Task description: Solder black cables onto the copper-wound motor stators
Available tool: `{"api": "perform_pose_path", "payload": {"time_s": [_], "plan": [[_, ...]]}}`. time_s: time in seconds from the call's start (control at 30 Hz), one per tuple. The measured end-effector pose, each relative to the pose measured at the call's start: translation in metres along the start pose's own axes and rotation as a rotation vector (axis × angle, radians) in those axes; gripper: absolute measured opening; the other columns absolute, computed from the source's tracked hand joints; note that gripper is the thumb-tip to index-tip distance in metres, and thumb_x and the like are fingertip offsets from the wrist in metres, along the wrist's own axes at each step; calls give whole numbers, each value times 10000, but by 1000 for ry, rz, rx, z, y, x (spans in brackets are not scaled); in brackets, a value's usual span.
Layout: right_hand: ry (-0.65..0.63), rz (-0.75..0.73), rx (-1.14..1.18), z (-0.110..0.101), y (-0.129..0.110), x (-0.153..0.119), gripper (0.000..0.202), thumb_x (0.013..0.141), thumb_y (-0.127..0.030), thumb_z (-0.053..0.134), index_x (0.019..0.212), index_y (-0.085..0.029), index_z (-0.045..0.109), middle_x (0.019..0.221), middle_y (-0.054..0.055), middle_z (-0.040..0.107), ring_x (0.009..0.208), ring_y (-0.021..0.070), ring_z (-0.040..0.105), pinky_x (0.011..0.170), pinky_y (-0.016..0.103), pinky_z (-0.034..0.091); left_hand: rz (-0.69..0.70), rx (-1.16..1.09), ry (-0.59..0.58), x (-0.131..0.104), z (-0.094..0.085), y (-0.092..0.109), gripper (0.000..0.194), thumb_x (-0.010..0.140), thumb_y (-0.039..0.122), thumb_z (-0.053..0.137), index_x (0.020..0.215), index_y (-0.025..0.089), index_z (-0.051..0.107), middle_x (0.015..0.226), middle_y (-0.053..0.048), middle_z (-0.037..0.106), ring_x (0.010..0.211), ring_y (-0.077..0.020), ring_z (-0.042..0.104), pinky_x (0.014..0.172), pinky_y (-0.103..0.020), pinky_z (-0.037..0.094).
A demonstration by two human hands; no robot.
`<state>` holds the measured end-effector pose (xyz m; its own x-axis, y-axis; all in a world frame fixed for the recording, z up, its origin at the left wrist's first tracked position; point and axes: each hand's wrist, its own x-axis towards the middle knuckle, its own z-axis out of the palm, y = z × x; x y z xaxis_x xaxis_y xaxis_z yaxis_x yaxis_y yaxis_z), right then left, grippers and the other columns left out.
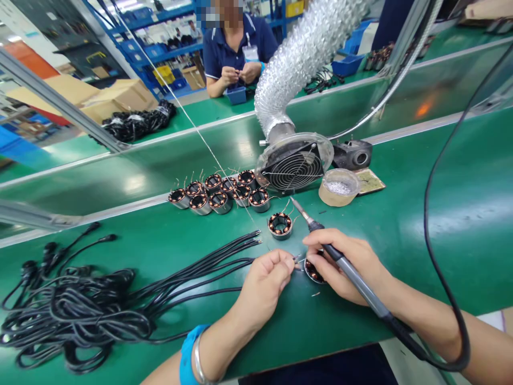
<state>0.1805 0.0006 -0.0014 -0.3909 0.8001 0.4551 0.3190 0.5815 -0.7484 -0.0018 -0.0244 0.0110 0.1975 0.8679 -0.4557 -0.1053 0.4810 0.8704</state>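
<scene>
My left hand [267,277] is closed, pinching a black cable's wire ends [298,263] beside a copper-wound stator [312,271] that sits partly under my right fingers. My right hand [348,254] grips the soldering iron [356,276], its tip angled up toward the round fan guard [295,168] but apart from it. Another stator [280,225] stands just beyond, in front of the clustered stators [220,202]. Green tabletop [401,230] spreads from my right wrist to the solder tub [339,187] and far rail; its near edge passes below both hands. Coiled black cables [96,307] crowd my left.
</scene>
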Motion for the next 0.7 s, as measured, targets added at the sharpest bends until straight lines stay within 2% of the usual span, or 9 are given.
{"api": "perform_pose_path", "payload": {"time_s": [0.13, 0.23, 0.43, 0.57, 0.7], "plan": [[11, -87, -15, -3, 3, 1, 293, 882, -55, 574, 1119, -227, 586, 958, 4, 705, 763, 93, 683, 728, 171, 554, 28, 48, 16, 0, 0, -2, 327, 783, 465, 624, 685, 186, 483, 486, 107, 307, 441, -52, 172, 452, -207, 168], [15, -125, -8, -8, 0, 0, 292, 889, -60, 579, 1129, -226, 605, 997, 18, 718, 818, 117, 702, 770, 207, 573, 60, 118, 26, 0, -1, -3, 294, 809, 423, 594, 679, 186, 479, 518, 101, 297, 467, -60, 182, 470, -209, 192], [79, -23, 23, -13, -9, -3, 314, 908, -84, 575, 1177, -243, 607, 941, 8, 728, 749, 119, 700, 692, 207, 572, 155, 259, 76, 0, 1, 2, 248, 825, 367, 560, 675, 185, 486, 549, 81, 345, 502, -77, 250, 485, -215, 222], [8, 46, 40, -5, -9, -1, 335, 843, -83, 582, 1147, -221, 603, 850, -20, 689, 626, 90, 641, 636, 184, 539, 128, 251, 95, 2, 0, 1, 276, 827, 408, 564, 680, 192, 473, 520, 97, 297, 475, -72, 205, 476, -216, 209], [-48, 18, 106, 0, -7, 5, 333, 853, -58, 510, 1149, -199, 565, 816, -26, 650, 630, 82, 615, 614, 172, 501, 115, 244, 114, 2, -3, -3, 281, 806, 415, 593, 681, 194, 472, 513, 102, 270, 472, -70, 197, 482, -214, 202]]}}
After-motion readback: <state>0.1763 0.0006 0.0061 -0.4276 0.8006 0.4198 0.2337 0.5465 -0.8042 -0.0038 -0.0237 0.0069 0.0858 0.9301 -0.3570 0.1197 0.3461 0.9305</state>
